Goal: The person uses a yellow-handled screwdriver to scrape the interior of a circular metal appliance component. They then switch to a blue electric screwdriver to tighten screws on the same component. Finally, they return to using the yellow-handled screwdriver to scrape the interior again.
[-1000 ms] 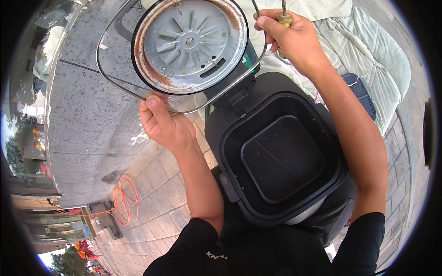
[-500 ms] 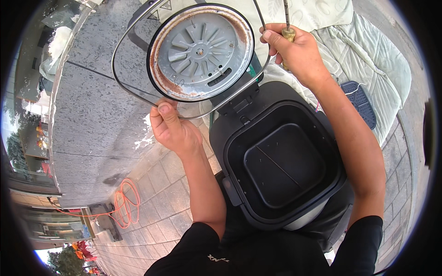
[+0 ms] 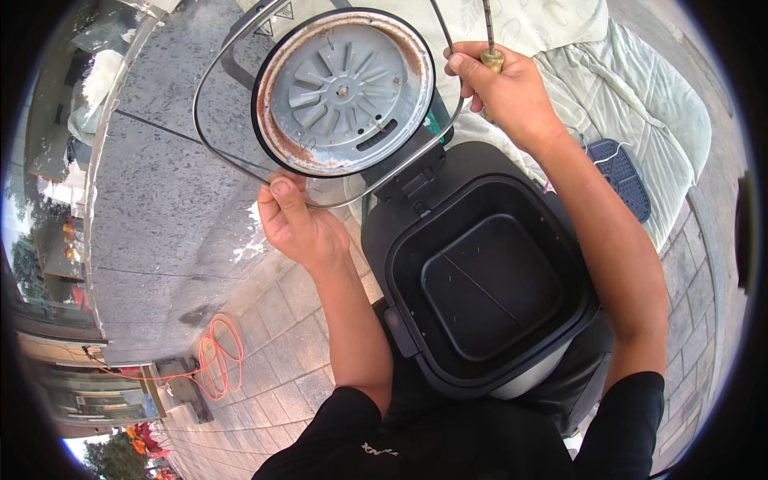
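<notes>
A thin metal ring (image 3: 194, 112) is held up in front of the raised round lid of a black countertop cooker. My left hand (image 3: 302, 222) pinches its lower left side between thumb and fingers. On the opposite side my right hand (image 3: 512, 96) grips the ring, and a screwdriver (image 3: 492, 60) with a yellowish handle is also tucked in that hand, shaft pointing up. The lid's underside (image 3: 342, 92) shows a finned metal disc and brownish stains near its edge. Below it, the cooker's square black cavity (image 3: 448, 324) opens upward, a thin line crossing its floor.
A pale green quilt (image 3: 640, 104) spreads at the far right, with a dark blue perforated tray (image 3: 620, 180) on it. A grey stone slab (image 3: 168, 208) lies to the left. An orange cord (image 3: 220, 360) is coiled on the paving (image 3: 276, 328).
My right hand and its side of the ring have shifted slightly left. My left hand keeps the same pinch. The cooker and lid appear slightly further left in the view.
</notes>
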Action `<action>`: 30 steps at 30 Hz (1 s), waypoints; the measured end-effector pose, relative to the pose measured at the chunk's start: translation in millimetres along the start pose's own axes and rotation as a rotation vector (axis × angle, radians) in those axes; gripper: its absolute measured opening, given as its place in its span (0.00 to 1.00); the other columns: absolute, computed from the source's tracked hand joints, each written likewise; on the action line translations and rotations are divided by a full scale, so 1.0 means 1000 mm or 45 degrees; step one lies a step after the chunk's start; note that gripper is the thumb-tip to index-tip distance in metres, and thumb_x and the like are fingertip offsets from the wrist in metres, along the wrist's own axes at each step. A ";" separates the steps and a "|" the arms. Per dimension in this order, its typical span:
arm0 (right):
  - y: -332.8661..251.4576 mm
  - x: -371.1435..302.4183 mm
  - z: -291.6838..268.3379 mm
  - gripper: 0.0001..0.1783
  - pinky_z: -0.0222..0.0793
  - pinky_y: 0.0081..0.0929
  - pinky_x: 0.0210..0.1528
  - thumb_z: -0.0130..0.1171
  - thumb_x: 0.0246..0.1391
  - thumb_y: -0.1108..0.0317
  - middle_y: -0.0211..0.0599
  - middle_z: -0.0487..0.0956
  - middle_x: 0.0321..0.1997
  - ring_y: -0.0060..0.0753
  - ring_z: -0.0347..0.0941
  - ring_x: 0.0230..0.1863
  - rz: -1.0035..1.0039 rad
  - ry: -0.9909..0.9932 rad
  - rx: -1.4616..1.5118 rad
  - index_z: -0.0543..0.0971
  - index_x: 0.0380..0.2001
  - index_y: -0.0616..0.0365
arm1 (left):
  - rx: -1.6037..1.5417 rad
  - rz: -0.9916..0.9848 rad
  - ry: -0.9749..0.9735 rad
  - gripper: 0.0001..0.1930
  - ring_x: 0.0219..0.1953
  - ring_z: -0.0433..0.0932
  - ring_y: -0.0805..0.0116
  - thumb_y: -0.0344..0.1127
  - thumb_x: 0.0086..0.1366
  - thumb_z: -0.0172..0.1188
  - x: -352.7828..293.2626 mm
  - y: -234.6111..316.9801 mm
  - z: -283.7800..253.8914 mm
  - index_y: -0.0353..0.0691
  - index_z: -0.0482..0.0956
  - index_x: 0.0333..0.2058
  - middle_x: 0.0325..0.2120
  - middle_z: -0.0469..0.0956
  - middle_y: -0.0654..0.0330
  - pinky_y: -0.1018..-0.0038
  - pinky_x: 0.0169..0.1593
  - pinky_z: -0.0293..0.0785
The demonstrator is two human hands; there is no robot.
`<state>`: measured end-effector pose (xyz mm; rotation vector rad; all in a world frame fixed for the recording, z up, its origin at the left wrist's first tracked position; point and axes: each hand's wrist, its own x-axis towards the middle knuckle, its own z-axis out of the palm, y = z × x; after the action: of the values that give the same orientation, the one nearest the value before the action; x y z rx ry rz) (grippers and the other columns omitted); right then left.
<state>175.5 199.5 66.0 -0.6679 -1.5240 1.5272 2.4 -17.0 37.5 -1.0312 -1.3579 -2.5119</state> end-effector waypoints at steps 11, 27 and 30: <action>-0.001 0.000 -0.001 0.17 0.75 0.21 0.34 0.66 0.64 0.63 0.26 0.84 0.36 0.16 0.76 0.32 -0.025 -0.004 0.015 0.86 0.50 0.62 | -0.086 -0.020 -0.045 0.10 0.41 0.72 0.74 0.36 0.75 0.66 0.000 -0.003 -0.010 0.36 0.78 0.40 0.36 0.77 0.64 0.73 0.52 0.70; -0.003 0.000 -0.001 0.19 0.73 0.19 0.33 0.66 0.65 0.63 0.27 0.86 0.40 0.16 0.75 0.32 -0.011 -0.011 0.005 0.84 0.53 0.64 | -0.133 -0.014 -0.006 0.09 0.43 0.74 0.75 0.33 0.75 0.66 0.000 -0.004 -0.009 0.33 0.78 0.43 0.39 0.81 0.60 0.74 0.54 0.71; -0.004 0.000 -0.001 0.19 0.73 0.19 0.33 0.66 0.64 0.62 0.27 0.85 0.39 0.16 0.75 0.32 -0.004 0.000 0.000 0.84 0.53 0.64 | -0.079 -0.012 -0.006 0.09 0.41 0.75 0.73 0.38 0.76 0.64 0.000 -0.002 -0.006 0.38 0.78 0.41 0.38 0.80 0.62 0.73 0.50 0.71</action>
<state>177.0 199.6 69.4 -0.6654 -1.5243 1.5243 -1.3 -21.0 33.5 -1.0447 -1.2970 -2.5751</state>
